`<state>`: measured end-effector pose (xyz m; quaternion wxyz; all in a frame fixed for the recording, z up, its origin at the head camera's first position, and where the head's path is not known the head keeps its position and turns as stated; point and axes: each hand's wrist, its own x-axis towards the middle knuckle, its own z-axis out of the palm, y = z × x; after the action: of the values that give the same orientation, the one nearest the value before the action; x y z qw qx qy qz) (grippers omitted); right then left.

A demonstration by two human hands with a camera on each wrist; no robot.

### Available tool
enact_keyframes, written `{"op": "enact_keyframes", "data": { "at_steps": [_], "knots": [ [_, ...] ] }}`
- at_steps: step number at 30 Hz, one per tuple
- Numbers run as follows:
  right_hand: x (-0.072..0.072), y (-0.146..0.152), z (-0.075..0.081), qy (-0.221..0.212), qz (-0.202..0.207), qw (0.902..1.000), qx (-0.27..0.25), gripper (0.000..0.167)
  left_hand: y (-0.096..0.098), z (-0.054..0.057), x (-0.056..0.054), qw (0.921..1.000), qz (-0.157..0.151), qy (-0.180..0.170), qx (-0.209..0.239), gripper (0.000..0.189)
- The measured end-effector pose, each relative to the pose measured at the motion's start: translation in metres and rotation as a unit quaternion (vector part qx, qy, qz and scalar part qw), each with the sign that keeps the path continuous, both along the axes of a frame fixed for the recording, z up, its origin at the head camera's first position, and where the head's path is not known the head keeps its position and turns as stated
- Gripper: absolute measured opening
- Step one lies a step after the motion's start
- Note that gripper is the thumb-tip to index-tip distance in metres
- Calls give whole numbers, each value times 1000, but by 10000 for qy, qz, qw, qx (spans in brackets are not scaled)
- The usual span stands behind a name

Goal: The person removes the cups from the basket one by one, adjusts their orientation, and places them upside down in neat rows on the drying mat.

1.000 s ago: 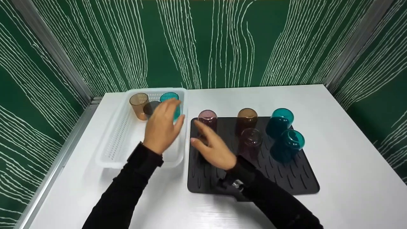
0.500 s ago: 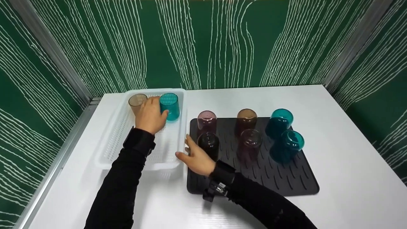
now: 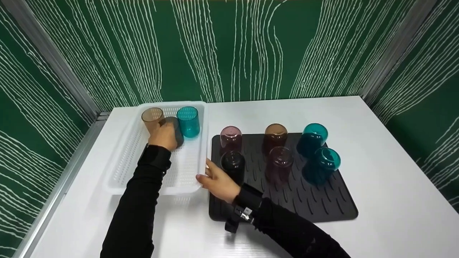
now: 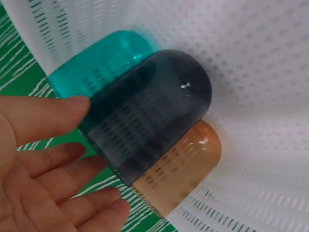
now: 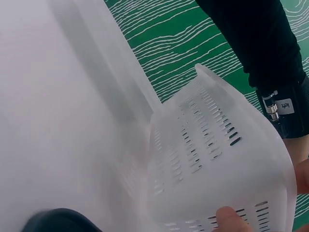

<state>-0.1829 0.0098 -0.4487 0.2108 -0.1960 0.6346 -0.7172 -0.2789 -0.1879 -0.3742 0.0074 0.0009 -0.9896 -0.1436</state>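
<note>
A translucent smoky grey glass (image 4: pixel 149 113) stands mouth up in the white slotted basket (image 3: pixel 181 190), between a teal glass (image 3: pixel 188 123) and an amber glass (image 3: pixel 152 116). My left hand (image 3: pixel 162 137) is at the grey glass. In the left wrist view its thumb overlaps the glass near the rim, while its fingers extend loosely beside the mouth, not wrapped round the glass. My right hand (image 3: pixel 220 184) grips the basket's right wall near the front corner, with the thumb over the rim and fingers on the outer side.
To the right lies a black ridged drying mat (image 3: pixel 315 204) bearing several upside-down glasses, including a dark glass (image 3: pixel 233 165) close to my right hand and a pink glass (image 3: pixel 231 138) behind it. Two teal ones stand at the mat's right side.
My left hand has come down into the basket to the grey glass. The right hand has left the dark glass on the mat, moved left and taken hold of the basket wall.
</note>
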Motion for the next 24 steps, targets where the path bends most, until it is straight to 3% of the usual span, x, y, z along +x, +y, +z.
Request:
{"op": "enact_keyframes", "data": {
  "at_steps": [3, 5, 15, 24],
  "knots": [
    [0, 0, -2, -8, -5, 10000, -97, 73, 1, -3, 1, 9992, 169, -301, -187, 43],
    [0, -1, -2, -3, 15, 9999, -167, 73, 2, -6, 0, 9989, 239, -286, -301, 39],
    [0, -2, -5, 12, 97, 9996, -255, 73, 3, -10, 2, 9960, 463, 374, -664, 28],
    [1, 0, -4, 55, 15, 9999, -91, 72, 2, -14, 8, 9951, 394, 873, -262, 21]
  ]
}}
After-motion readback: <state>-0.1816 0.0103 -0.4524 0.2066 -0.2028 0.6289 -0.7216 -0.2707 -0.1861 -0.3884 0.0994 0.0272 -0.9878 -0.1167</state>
